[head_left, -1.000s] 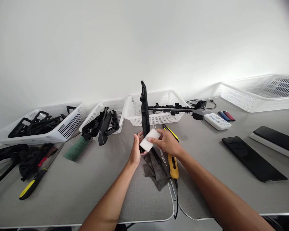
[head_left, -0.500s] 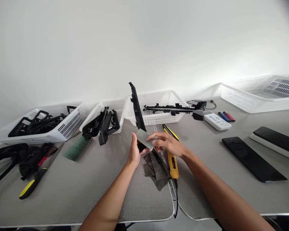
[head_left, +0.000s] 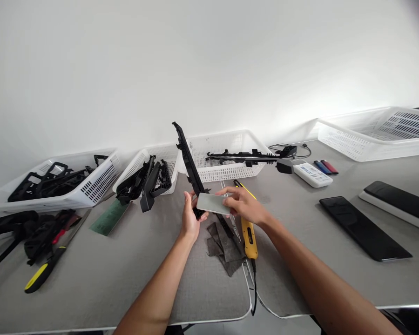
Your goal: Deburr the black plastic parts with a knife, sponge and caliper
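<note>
My left hand (head_left: 189,217) is closed round the lower end of a long black plastic strip (head_left: 186,158), which stands up and leans to the left. My right hand (head_left: 243,205) pinches a flat grey-white block (head_left: 212,203) and presses it against the strip just above the left hand. Under both hands lie dark grey cloth pieces (head_left: 225,245) and a yellow-handled tool (head_left: 249,235) with a cord.
White baskets (head_left: 91,186) (head_left: 230,172) with black plastic parts line the back of the grey table (head_left: 108,274); an empty one (head_left: 377,135) stands far right. A yellow-black knife (head_left: 43,269), green sandpaper (head_left: 108,218), black flat panels (head_left: 365,228), a white box (head_left: 312,173) lie around.
The black strip has tilted from upright to leaning left. The block in my right hand has turned from its white face to its grey face and lies flatter against the strip.
</note>
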The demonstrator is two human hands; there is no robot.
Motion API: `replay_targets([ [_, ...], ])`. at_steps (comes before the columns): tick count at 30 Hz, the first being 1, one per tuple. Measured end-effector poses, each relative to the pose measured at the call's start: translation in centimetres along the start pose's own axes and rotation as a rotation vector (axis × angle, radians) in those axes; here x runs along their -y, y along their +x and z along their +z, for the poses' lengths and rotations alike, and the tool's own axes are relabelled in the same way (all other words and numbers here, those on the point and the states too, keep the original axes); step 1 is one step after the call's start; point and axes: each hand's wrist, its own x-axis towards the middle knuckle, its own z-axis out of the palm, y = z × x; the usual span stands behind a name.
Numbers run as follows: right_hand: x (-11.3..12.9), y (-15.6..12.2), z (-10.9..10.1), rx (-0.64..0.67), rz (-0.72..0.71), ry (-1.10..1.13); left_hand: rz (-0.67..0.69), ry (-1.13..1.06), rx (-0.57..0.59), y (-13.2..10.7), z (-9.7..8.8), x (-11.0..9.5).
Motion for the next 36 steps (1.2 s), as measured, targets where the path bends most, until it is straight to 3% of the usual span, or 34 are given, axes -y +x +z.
replay_targets([
  [3, -0.5, 0.4, 0.0, -0.207, -0.114, -0.062, -0.015, 0.052, 0.062, -0.1, 0.0, 0.1],
  [5, -0.6, 0.4, -0.1, -0.238, -0.150, -0.065, -0.037, 0.082, 0.102, -0.2, 0.1, 0.2],
  [11, -0.5, 0.3, -0.7, -0.055, 0.049, 0.008, -0.034, 0.051, 0.058, -0.2, 0.2, 0.4],
  [15, -0.5, 0.4, -0.7, -0.146, -0.050, 0.062, -0.038, 0.067, 0.080, -0.2, 0.2, 0.3],
  [19, -0.5, 0.3, -0.5, -0.085, -0.040, 0.022, -0.086, 0.071, 0.039, -0.3, 0.2, 0.1],
  [24, -0.6, 0.3, 0.1, 0.012, -0.168, -0.062, -0.114, 0.043, 0.086, -0.5, 0.2, -0.1],
  [26, -0.7, 0.4, 0.2, -0.080, -0.169, -0.178, -0.095, 0.036, 0.090, -0.4, 0.3, 0.0],
  [30, -0.9, 0.4, -0.2, -0.424, -0.159, -0.227, -0.035, 0.082, 0.116, -0.2, 0.3, 0.3],
  [31, -0.9, 0.4, -0.4, -0.406, -0.167, -0.184, -0.035, 0.097, 0.113, -0.2, 0.2, 0.3],
  [35, -1.3, 0.6, -1.0, -0.029, -0.103, -0.074, -0.070, 0.116, 0.035, -0.2, -0.1, 0.3],
  [36, -1.4, 0.7, -1.1, -0.028, -0.088, -0.103, -0.074, 0.114, 0.032, -0.2, -0.2, 0.2],
])
